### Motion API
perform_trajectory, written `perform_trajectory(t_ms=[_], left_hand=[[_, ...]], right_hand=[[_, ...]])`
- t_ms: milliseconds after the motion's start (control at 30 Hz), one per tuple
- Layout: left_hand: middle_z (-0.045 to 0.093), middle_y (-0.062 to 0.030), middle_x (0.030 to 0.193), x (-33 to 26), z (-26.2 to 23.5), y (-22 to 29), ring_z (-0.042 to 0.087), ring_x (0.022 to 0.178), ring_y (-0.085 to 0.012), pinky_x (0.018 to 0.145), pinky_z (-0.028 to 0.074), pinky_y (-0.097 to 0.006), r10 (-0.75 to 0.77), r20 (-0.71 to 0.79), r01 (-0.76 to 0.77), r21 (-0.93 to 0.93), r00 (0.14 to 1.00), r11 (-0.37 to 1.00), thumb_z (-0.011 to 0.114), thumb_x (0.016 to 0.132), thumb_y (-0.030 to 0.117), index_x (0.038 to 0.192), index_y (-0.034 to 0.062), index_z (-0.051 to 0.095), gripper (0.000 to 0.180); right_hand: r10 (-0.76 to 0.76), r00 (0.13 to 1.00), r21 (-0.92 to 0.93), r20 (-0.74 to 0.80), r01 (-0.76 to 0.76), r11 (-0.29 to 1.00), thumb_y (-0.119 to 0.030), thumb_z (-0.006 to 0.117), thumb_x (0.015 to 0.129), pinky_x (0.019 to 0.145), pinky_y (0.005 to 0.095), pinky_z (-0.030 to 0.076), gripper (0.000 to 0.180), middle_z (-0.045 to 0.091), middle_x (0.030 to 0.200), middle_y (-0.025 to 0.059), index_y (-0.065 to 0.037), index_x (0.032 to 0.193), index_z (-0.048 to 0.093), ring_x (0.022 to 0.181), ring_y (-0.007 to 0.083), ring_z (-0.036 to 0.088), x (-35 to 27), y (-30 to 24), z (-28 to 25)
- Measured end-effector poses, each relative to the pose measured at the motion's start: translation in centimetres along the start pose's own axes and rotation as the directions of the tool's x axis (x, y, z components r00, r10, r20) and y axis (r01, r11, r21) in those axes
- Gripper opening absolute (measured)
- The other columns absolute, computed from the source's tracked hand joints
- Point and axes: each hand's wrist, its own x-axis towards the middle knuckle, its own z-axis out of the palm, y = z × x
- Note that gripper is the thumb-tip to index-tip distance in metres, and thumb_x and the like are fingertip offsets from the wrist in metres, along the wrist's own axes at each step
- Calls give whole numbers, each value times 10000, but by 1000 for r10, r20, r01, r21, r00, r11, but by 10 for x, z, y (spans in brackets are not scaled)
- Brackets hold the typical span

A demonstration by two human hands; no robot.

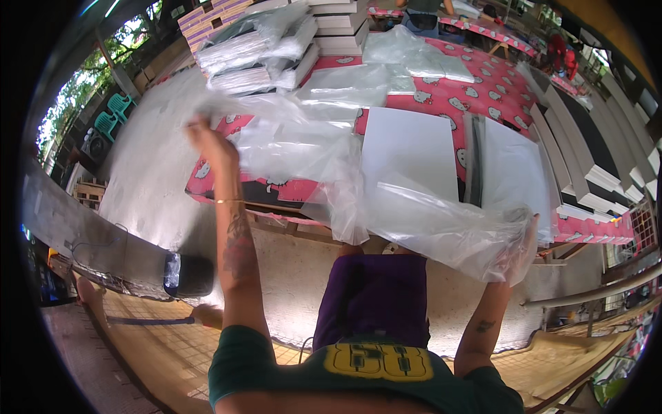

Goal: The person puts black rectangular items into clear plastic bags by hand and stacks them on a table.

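Note:
Clear plastic bags (427,217) spread across the near edge of a table with a pink printed cover (488,99). My right hand (529,241) is closed on the bunched plastic at the right; film partly covers its fingers. My left hand (210,141) is raised at the table's left side, blurred, its fingers curled at the edge of a thin plastic film (265,109). Whether both hands hold one bag I cannot tell. Between them lies a flat white sheet (410,145). Right of it is another white sheet (512,155) beside a dark strip, with plastic around it.
Plastic-wrapped stacks (255,52) and a stack of thick white-edged blocks (341,27) stand at the far left. More flat plastic packs (414,55) lie behind. Rows of grey and black boards (586,138) line the right side. A person (420,17) stands beyond the table.

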Motion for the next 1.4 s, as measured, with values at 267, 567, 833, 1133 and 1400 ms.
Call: perform_trajectory(t_ms=[267, 567, 833, 1133, 1400], left_hand=[[560, -241, 1229, -116, 28, 2, 540, 1144, -379, 1000, 402, -426, -569, 759, -643, 613, 316, 460, 502, 886, 507, 1183, 65, 600, 541], [378, -183, 1406, -82, 45, -50, 317, 1323, -370, 1026, 282, -608, -257, 835, -863, 506, 486, 14, 578, 864, 178, 1273, 193, 548, 411], [535, 17, 739, -263, 112, 103, 452, 676, -59, 592, 392, -231, -327, 885, 151, 292, 333, 944, 639, 900, 214, 981, 3, 639, 225], [532, -136, 1096, -48, 60, 24, 533, 944, -212, 879, 459, -336, -79, 64, 83, -68, 995, 994, 421, 959, 156, 1136, -40, 475, 269], [651, -223, 1006, -111, 27, 7, 604, 944, -402, 837, 469, -448, -104, 949, -794, 306, 297, 525, 584, 849, 115, 1009, -27, 640, 221]], right_hand=[[-5, 998, 109, -65, 12, 994, -193, 654, 878, 688, 256, 543, 187, 664, 898, 30, -55, 1005, 651, 775, 122, 641, 3, 6, 36], [11, 1000, 121, 1, -11, 993, -272, 640, 903, 668, 266, 522, 228, 644, 883, 10, -86, 1031, 608, 753, 99, 618, -34, -6, 87], [117, 924, -9, 363, -122, 992, -237, 613, 922, 664, 245, 507, 174, 633, 904, 9, -74, 982, 623, 779, 85, 607, -30, 53, 127], [47, 998, 286, 34, -55, 957, -364, 511, 961, 856, 405, 504, 349, 618, 1045, 67, -46, 1095, 563, 944, 215, 605, 26, -5, 21], [-39, 991, -43, 126, 44, 998, -168, 530, 959, 813, 282, 483, 225, 643, 1040, 57, -26, 1118, 604, 924, 118, 604, -21, 2, 69]])
